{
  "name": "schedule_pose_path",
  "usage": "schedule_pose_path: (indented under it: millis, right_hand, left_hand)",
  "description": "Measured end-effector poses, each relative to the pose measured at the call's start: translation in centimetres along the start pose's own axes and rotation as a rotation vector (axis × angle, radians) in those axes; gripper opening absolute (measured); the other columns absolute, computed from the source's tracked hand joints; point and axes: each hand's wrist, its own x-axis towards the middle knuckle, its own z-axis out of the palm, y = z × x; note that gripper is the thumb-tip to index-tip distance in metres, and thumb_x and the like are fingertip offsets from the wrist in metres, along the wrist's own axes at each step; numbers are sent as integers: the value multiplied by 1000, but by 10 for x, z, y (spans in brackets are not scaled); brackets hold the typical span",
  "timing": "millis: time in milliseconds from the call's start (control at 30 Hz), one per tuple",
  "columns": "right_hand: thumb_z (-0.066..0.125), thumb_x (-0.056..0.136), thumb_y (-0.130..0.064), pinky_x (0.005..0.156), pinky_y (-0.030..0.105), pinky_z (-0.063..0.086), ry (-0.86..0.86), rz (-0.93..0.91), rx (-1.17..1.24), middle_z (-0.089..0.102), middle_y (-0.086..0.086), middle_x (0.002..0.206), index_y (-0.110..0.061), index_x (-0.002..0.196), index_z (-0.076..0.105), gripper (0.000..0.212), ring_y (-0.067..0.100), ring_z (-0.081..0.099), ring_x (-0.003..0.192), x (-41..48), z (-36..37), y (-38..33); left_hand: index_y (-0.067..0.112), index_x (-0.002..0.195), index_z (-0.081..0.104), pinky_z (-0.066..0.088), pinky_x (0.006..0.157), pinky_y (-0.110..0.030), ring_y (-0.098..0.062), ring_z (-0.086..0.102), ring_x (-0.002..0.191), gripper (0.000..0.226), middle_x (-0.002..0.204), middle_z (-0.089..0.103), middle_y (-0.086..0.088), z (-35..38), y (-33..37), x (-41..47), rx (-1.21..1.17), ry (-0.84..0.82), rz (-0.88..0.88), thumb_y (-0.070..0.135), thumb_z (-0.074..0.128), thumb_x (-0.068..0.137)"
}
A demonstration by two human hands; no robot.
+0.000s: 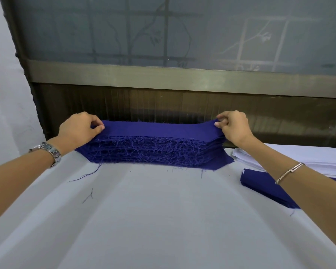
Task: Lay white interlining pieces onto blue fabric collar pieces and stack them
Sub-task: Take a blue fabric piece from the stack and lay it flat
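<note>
At the far edge of the white cloth-covered table (163, 210), in the middle, we see a tall stack of dark blue fabric collar pieces (153, 150). Its near side is shaggy with frayed threads. The topmost blue collar piece (159, 129) lies flat along the stack and is held at both ends.

At the left end, the left hand (78, 129) is curled, with the thumb and bent fingers pinching the tip of that top piece. At the right end, the right hand (234, 126) does the same, its thumb and forefinger closed on the other tip and the remaining fingers folded in. We cannot tell whether either hand has hold of more than the one top layer.

To the right of the blue stack, a low pile of white interlining pieces (322, 164) rests on the table, partly behind the right forearm. Just nearer than it, a smaller flat pile of dark blue fabric pieces (260, 183) runs under that forearm towards the right edge.

A silver metal link watch (47, 150) sits on the left wrist and a thin metal bangle (287, 171) on the right. A few loose blue threads (85, 175) lie on the cloth near the stack's left corner. Beyond the table stands a frosted glass window in a dull metal frame (182, 35).
</note>
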Motion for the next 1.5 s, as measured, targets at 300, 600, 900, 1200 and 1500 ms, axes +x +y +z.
schedule_pose_path:
  millis: [300,600,900,1200,1500]
  right_hand:
    - [69,94,-13,82,26,46,57,1,48,54,3,111,-9,93,68,4,15,56,98,-1,-3,11]
    - [68,94,-10,68,11,47,17,-37,380,66,-4,91,-18,87,65,11,1,61,83,-13,-16,28]
    - [65,95,-7,77,21,55,-13,-53,464,70,9,97,-8,99,64,4,17,65,89,-17,-25,25]
    - [67,93,-5,55,20,56,-2,44,545,68,2,78,-18,88,63,15,9,64,65,-25,-95,35]
    - [74,74,-30,51,16,51,-332,167,463,70,8,71,-14,85,80,20,9,56,52,-83,-186,101]
  left_hand:
    - [20,141,51,33,112,-54,-38,33,137,45,145,45,-15,1,5,19,77,-167,-11,14,59,97]
    - [21,147,43,31,112,-55,-34,34,137,68,142,48,-12,-9,21,31,7,-235,61,-7,62,88]
    - [7,102,73,46,84,-50,-36,62,87,26,87,71,-15,-25,5,16,125,252,255,29,72,88]
    - [42,100,70,55,67,-15,5,66,78,14,92,71,13,-68,33,5,-446,122,314,36,63,89]
    - [38,91,76,55,59,-16,-8,74,75,20,87,77,7,-61,81,-34,-789,-250,150,48,68,76]
